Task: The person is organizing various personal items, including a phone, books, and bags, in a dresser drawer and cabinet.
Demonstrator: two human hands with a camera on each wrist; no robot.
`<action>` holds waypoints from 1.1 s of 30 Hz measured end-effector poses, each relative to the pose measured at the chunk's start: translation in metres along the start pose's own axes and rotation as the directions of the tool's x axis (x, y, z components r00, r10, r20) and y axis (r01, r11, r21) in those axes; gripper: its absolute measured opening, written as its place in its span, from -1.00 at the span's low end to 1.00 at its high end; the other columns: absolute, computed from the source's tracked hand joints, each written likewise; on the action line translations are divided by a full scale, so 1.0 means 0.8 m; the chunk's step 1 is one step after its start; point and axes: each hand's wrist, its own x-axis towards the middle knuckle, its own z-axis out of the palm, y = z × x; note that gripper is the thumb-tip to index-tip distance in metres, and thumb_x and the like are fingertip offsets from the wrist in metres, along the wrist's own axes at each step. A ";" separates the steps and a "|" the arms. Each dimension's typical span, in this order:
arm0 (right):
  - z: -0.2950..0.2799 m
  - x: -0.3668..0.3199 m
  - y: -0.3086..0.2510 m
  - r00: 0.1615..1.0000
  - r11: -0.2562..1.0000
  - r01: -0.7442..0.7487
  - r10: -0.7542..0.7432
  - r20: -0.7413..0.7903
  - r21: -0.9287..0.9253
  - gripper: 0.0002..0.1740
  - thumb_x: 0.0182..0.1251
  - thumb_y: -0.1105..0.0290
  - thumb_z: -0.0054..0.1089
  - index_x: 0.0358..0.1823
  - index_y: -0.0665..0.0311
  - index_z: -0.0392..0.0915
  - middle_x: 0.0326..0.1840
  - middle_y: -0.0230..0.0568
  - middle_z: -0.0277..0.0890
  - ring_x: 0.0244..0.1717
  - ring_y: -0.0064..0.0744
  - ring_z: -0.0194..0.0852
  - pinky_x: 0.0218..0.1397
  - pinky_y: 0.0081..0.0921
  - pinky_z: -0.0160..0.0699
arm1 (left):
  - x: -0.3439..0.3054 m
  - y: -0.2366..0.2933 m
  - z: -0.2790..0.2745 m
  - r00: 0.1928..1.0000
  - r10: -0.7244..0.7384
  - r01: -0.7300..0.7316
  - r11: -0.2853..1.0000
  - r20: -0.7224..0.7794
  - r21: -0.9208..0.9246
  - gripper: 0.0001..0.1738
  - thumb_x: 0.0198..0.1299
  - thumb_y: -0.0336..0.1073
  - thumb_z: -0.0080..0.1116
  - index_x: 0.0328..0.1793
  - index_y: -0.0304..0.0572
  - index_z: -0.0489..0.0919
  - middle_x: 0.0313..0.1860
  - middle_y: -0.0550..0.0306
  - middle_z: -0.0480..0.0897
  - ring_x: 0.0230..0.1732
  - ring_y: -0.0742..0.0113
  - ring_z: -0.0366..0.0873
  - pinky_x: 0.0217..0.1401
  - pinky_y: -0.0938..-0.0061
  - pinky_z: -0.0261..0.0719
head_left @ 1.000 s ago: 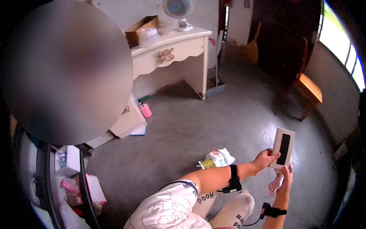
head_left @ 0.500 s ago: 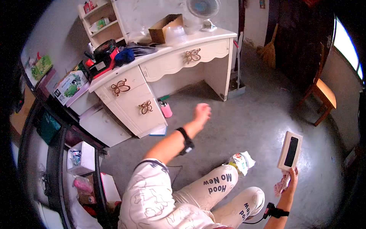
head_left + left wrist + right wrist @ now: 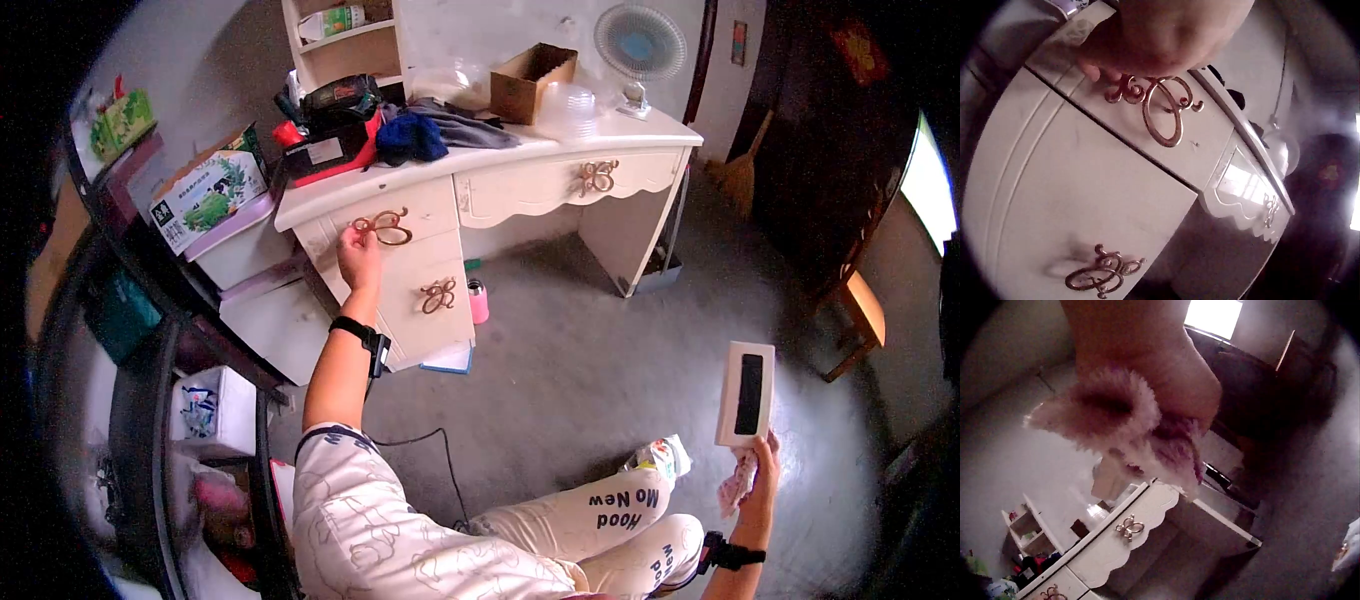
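My left hand [image 3: 360, 262] is at the left end of the ornate bronze drawer handle [image 3: 392, 230] on the desk's upper left drawer. In the left wrist view, its fingertips curl at the end of that handle [image 3: 1163, 119]. Out to the right over the floor, my right hand [image 3: 764, 474] grips the bottom end of a flat white box [image 3: 734, 395] with a long dark panel. A pink fluffy cloth [image 3: 738, 482] hangs from the same hand. Close up in the right wrist view, the cloth [image 3: 1094, 412] bunches against the palm and hides the fingers.
The white desk [image 3: 545, 160] carries a fan [image 3: 640, 45], a cardboard box [image 3: 525, 90], plastic tubs and dark cloths. A lower cupboard door has a matching handle [image 3: 437, 295]. A pink bottle [image 3: 478, 302] stands beside it. Near my knees lies a white packet [image 3: 665, 457]; a chair [image 3: 862, 310] stands right.
My left hand let go of the white box and moved left and forward to the upper drawer handle. My right hand still holds the box and cloth. The head view turned left.
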 end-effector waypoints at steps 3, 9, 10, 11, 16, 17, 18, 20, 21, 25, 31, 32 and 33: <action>0.058 -0.007 -0.032 0.996 0.995 -0.014 0.023 0.090 -0.096 -0.42 0.13 0.26 0.11 0.14 0.39 0.22 -0.08 -0.12 0.40 -0.12 -0.38 0.39 -0.09 -0.48 0.39 | 0.011 -0.011 -0.005 0.983 -0.128 0.138 0.988 0.132 -0.069 -0.69 0.02 -0.24 0.16 -0.14 -0.26 0.48 -0.36 0.13 0.56 -0.33 0.37 0.49 -0.22 0.49 0.44; 0.143 -0.008 -0.058 0.974 0.995 0.010 0.014 0.227 -0.101 -0.45 0.12 0.26 0.12 0.11 0.39 0.27 -0.15 -0.18 0.44 -0.14 -0.42 0.39 -0.11 -0.52 0.39 | -0.039 -0.003 -0.035 0.994 0.005 -0.003 1.000 0.105 -0.025 -0.71 -0.03 -0.21 0.25 -0.32 -0.25 0.46 -0.40 0.14 0.45 -0.33 0.39 0.38 -0.25 0.48 0.39; 0.155 -0.004 -0.058 0.962 0.996 0.021 0.004 0.274 -0.088 -0.45 0.11 0.26 0.12 0.11 0.38 0.27 -0.14 -0.18 0.44 -0.14 -0.43 0.39 -0.11 -0.52 0.39 | -0.054 0.002 -0.046 0.991 -0.002 0.028 0.981 0.136 -0.190 -0.71 -0.02 -0.22 0.26 -0.31 -0.24 0.46 -0.39 0.15 0.42 -0.31 0.41 0.34 -0.23 0.49 0.38; 0.167 -0.006 -0.060 0.970 0.988 0.032 0.006 0.243 -0.150 -0.45 0.12 0.26 0.12 0.12 0.38 0.27 -0.10 -0.19 0.43 -0.14 -0.44 0.40 -0.11 -0.54 0.39 | -0.072 0.017 -0.059 0.988 -0.040 0.078 0.964 0.152 -0.255 -0.73 0.00 -0.24 0.24 -0.29 -0.25 0.45 -0.39 0.16 0.42 -0.32 0.42 0.34 -0.24 0.50 0.38; 0.243 0.011 -0.075 0.893 0.990 0.048 0.016 0.450 -0.132 -0.46 0.15 0.26 0.09 0.12 0.38 0.27 -0.07 -0.24 0.42 -0.14 -0.50 0.38 -0.08 -0.59 0.37 | -0.136 0.072 -0.118 0.967 -0.110 0.190 0.911 0.230 -0.366 -0.73 0.09 -0.33 0.15 -0.13 -0.27 0.40 -0.23 0.12 0.38 -0.28 0.41 0.39 -0.25 0.57 0.40; 0.269 0.012 -0.084 0.868 0.988 0.071 0.006 0.497 -0.135 -0.45 0.13 0.23 0.12 0.11 0.36 0.28 -0.15 -0.29 0.41 -0.22 -0.57 0.37 -0.18 -0.65 0.39 | -0.143 0.080 -0.125 0.974 -0.068 0.137 0.938 0.218 -0.319 -0.72 0.10 -0.35 0.13 -0.09 -0.28 0.39 -0.19 0.10 0.37 -0.25 0.40 0.40 -0.25 0.56 0.41; 0.297 0.011 -0.094 0.840 0.986 0.093 -0.005 0.543 -0.135 -0.43 0.11 0.20 0.14 0.11 0.35 0.30 -0.23 -0.34 0.41 -0.31 -0.63 0.36 -0.28 -0.70 0.41 | -0.148 0.086 -0.132 0.978 -0.024 0.081 0.959 0.207 -0.271 -0.70 0.11 -0.36 0.11 -0.05 -0.29 0.37 -0.15 0.09 0.35 -0.21 0.39 0.40 -0.26 0.55 0.42; 0.344 0.011 -0.115 0.771 0.975 0.081 0.072 0.632 -0.209 -0.50 0.14 0.36 0.09 0.11 0.40 0.28 -0.10 -0.26 0.44 -0.13 -0.50 0.40 -0.04 -0.59 0.37 | -0.154 0.092 -0.143 0.968 -0.049 0.099 0.975 0.246 -0.197 -0.67 0.11 -0.36 0.10 0.00 -0.27 0.36 -0.12 0.08 0.34 -0.17 0.36 0.41 -0.27 0.54 0.43; 0.374 0.005 -0.124 0.746 0.972 0.119 0.049 0.664 -0.204 -0.51 0.13 0.38 0.09 0.10 0.42 0.30 -0.11 -0.28 0.45 -0.14 -0.49 0.41 -0.04 -0.58 0.38 | -0.157 0.094 -0.146 0.964 -0.059 0.111 0.975 0.258 -0.190 -0.65 0.11 -0.37 0.10 0.02 -0.24 0.35 -0.11 0.08 0.34 -0.15 0.35 0.40 -0.27 0.54 0.44; 0.486 -0.011 -0.124 0.661 0.784 0.541 -0.172 0.731 -0.304 -0.60 0.13 0.36 0.09 0.04 0.25 0.39 -0.13 -0.20 0.49 -0.21 -0.37 0.49 -0.12 -0.51 0.45 | -0.172 0.075 -0.145 0.964 -0.041 0.105 0.967 0.264 -0.234 -0.58 0.08 -0.42 0.10 0.10 -0.15 0.32 -0.08 0.10 0.34 -0.12 0.34 0.40 -0.26 0.56 0.45; 0.594 -0.045 -0.109 0.313 0.148 0.949 -0.354 0.881 -0.278 -0.61 -0.03 0.27 0.20 -0.11 0.14 0.46 -0.26 -0.13 0.46 -0.22 -0.02 0.45 -0.18 -0.28 0.45 | -0.167 0.083 -0.154 0.962 0.064 -0.015 0.983 0.266 -0.183 -0.54 0.04 -0.44 0.13 0.10 -0.16 0.31 -0.05 0.03 0.36 -0.08 0.26 0.40 -0.27 0.53 0.47; 0.605 -0.046 -0.103 0.294 0.116 0.955 -0.294 0.909 -0.272 -0.62 -0.04 0.25 0.21 -0.12 0.14 0.46 -0.28 -0.14 0.46 -0.22 -0.03 0.45 -0.18 -0.25 0.44 | -0.167 0.083 -0.156 0.965 0.056 -0.012 0.986 0.256 -0.169 -0.54 0.04 -0.44 0.13 0.10 -0.16 0.31 -0.05 0.03 0.36 -0.08 0.26 0.40 -0.27 0.53 0.47; 0.613 -0.043 -0.096 0.242 0.135 0.967 -0.244 0.939 -0.215 -0.58 -0.05 0.23 0.20 -0.09 0.13 0.46 -0.24 -0.16 0.48 -0.20 -0.07 0.45 -0.16 -0.29 0.44 | -0.167 0.083 -0.156 0.965 0.059 -0.013 0.984 0.256 -0.176 -0.56 0.05 -0.44 0.13 0.09 -0.19 0.32 -0.09 0.07 0.39 -0.10 0.31 0.42 -0.25 0.53 0.45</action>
